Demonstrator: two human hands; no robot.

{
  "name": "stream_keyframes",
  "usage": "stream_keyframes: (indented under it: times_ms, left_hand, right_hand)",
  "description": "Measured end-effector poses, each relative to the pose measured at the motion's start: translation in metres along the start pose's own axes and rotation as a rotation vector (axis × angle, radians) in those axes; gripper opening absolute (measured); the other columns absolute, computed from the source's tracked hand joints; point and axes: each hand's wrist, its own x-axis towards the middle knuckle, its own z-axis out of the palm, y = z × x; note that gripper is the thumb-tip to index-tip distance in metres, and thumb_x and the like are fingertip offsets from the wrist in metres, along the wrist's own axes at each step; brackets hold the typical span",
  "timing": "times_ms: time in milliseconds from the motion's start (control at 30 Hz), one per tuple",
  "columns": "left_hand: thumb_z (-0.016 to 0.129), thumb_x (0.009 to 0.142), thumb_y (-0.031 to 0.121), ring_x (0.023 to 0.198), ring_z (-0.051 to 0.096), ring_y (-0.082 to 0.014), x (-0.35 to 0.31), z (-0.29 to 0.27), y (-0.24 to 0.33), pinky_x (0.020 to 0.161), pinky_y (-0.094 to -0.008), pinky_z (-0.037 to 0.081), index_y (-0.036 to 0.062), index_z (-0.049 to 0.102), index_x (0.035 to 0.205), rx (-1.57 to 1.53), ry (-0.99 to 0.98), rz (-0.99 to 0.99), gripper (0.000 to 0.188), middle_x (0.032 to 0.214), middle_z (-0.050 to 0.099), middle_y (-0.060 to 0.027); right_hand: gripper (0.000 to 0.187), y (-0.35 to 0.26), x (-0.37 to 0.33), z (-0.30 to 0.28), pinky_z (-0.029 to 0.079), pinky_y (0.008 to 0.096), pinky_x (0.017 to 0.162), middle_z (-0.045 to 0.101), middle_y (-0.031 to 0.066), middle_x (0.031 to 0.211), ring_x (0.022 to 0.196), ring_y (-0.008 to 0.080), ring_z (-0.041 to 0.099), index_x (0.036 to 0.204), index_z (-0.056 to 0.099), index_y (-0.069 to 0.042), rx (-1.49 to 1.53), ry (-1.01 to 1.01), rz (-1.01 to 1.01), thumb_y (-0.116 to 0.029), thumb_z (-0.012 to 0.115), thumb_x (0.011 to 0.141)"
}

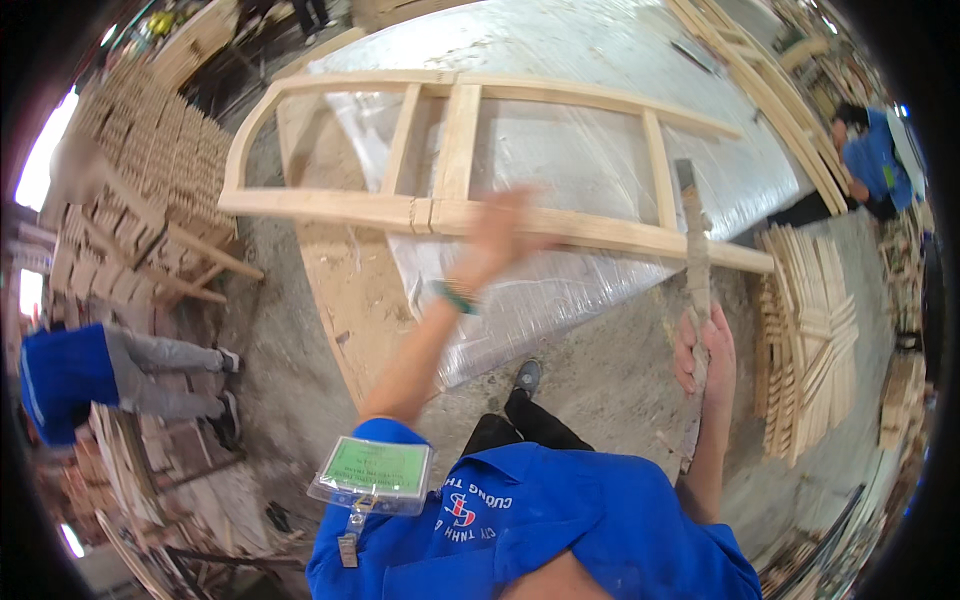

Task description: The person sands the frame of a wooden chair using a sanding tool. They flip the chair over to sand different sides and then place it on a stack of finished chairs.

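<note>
- Wood frame [458,140] lies across plastic sheeting [600,40], probably for flat support.
- Left hand [498,238] blurred over frame's near rail [340,207]; can't tell if touching or gripping.
- Right hand [714,352] wraps stick [697,250], likely for a firm hold.

Free room inside wooden frame [458,150], crossbars [658,170] in the way

White light [46,150] is glowing at the far left. Wooden parts [160,135] are resting in stacks on the grey floor [268,310], left and right.
</note>
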Motion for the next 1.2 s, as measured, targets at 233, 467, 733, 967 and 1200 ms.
stream_keyframes:
  times_ms: [233,467,733,967,1200]
  left_hand:
    - [0.076,0.066,0.046,0.105,0.056,-0.0306,-0.022,-0.161,-0.169,0.096,-0.0476,0.034,0.0095,0.058,0.115,0.759,-0.432,-0.152,0.063,0.105,0.063,-0.0134]
    - [0.076,0.069,0.040,0.091,0.058,-0.0350,-0.063,-0.115,-0.086,0.079,-0.0439,0.047,0.0026,0.054,0.100,0.503,-0.740,0.086,0.053,0.096,0.058,-0.0161]
    - [0.071,0.073,0.023,0.099,0.056,-0.0390,-0.121,-0.065,-0.017,0.084,-0.0430,0.045,-0.0022,0.044,0.116,-0.123,-0.738,-0.092,0.057,0.108,0.055,-0.0241]
    - [0.069,0.074,0.021,0.094,0.059,-0.0350,-0.117,-0.054,-0.004,0.080,-0.0388,0.047,-0.0039,0.039,0.117,-0.275,-0.773,-0.235,0.058,0.104,0.057,-0.0242]
    - [0.069,0.076,0.020,0.089,0.060,-0.0290,-0.113,-0.045,-0.006,0.078,-0.0363,0.048,-0.0065,0.037,0.114,-0.356,-0.780,-0.249,0.057,0.100,0.058,-0.0219]
  right_hand:
    - [0.052,0.043,-0.051,-0.013,0.029,0.0195,0.038,0.047,0.0001,0.069,0.045,0.0049,0.037,0.147,0.031,-0.011,-0.062,0.048,0.268,-0.017,0.043,0.096]
    - [0.053,0.121,-0.090,0.028,0.032,0.0202,0.038,0.044,-0.0013,0.067,0.044,0.0053,0.036,0.149,0.025,-0.019,0.291,0.256,0.242,-0.018,0.042,0.098]
    - [0.055,0.175,-0.069,0.079,0.033,0.0210,0.037,0.043,-0.0014,0.066,0.043,0.0056,0.035,0.150,0.018,-0.023,0.569,0.310,0.208,-0.023,0.041,0.101]
    - [0.054,0.164,-0.030,0.079,0.034,0.0209,0.037,0.040,-0.0039,0.064,0.043,0.0045,0.036,0.150,0.021,-0.025,0.594,0.301,0.117,-0.024,0.041,0.100]
    - [0.052,0.160,-0.014,0.069,0.033,0.0202,0.037,0.040,-0.0039,0.064,0.043,0.0041,0.036,0.149,0.023,-0.025,0.616,0.298,0.171,-0.023,0.041,0.100]
